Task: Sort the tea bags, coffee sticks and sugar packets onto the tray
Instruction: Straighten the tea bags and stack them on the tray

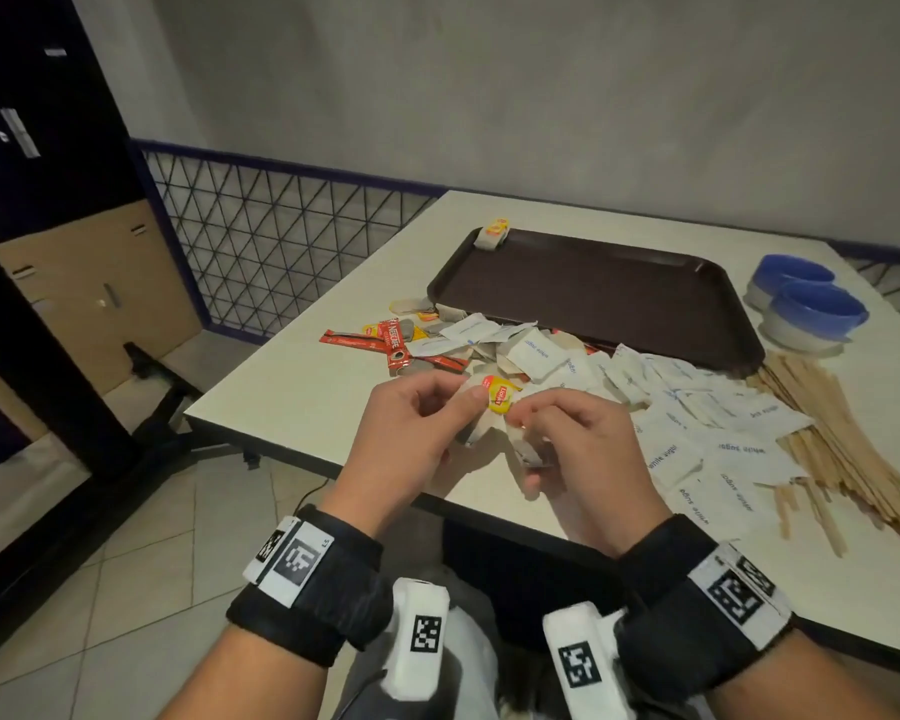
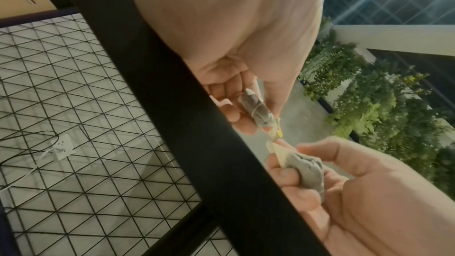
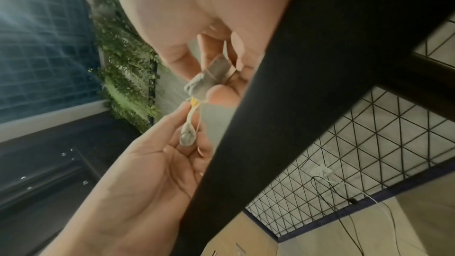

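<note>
- Pinching two tangled grey paper tea bags [image 1: 494,423] over the counter's [image 1: 292,392] near edge, left hand [image 1: 411,423] and right hand [image 1: 578,439] each grip one.
- Better to ease the strings apart gently, then carry them to the dark brown plastic tray [image 1: 593,288].

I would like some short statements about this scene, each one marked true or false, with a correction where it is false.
1. Both hands hold tea bags. True: the left hand and the right hand each grip one.
2. The tray is full of sugar packets. False: only one tea bag rests at its far corner.
3. The coffee sticks lie on the table, left of the pile. True.
4. The blue bowls stand on the tray. False: they stand on the table beside it.
</note>
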Demonstrator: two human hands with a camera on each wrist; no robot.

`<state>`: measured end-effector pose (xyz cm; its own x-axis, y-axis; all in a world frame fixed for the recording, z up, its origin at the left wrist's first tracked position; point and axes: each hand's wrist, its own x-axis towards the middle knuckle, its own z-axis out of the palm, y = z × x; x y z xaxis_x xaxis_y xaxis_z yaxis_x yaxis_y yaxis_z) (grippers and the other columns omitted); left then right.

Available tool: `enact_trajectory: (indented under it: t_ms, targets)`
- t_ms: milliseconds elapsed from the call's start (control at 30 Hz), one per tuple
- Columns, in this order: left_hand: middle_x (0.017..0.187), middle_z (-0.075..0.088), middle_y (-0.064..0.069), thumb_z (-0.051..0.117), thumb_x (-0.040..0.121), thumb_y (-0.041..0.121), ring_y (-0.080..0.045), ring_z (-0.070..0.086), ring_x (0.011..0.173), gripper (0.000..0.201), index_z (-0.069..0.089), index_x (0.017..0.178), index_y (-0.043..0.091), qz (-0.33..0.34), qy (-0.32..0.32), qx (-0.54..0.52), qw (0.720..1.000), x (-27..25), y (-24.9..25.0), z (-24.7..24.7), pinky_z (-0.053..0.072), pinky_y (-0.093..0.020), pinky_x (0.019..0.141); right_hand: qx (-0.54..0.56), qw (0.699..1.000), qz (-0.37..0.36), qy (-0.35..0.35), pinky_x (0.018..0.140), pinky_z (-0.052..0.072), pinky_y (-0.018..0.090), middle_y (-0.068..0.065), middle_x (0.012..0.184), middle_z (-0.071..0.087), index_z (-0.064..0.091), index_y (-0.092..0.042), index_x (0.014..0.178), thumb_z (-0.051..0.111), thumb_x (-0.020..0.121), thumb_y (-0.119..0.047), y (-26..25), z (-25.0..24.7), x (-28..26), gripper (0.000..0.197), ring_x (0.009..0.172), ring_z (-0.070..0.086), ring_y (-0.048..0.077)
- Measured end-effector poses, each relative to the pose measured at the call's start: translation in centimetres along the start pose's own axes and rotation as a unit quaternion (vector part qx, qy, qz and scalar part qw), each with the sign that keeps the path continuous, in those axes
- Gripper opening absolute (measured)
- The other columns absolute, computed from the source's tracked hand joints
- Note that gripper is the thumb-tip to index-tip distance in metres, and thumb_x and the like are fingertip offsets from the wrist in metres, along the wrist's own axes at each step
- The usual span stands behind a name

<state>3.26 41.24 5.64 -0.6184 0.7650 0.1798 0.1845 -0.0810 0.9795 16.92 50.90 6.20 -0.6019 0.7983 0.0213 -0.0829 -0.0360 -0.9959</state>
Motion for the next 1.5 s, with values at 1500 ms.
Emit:
enact_trajectory:
  t_ms: [1500]
  targets:
    - [0.065,0.059,0.001,0.07,0.095,0.023,-0.005,0.05,0.053,0.023,0.074,0.091,0.002,-0.023,-0.103,-0.002,0.994,0.9,-0.1,-1.1,0.041,-0.023,0.056,-0.079,0.994,-0.068,0.02,0.057,0.062,0.052,0.025,0.092,0.065,0.078,-0.015,0.091,0.075,0.092,-0.022,0.7,-0.3,-0.5,0.007,0.071,0.059,0.025]
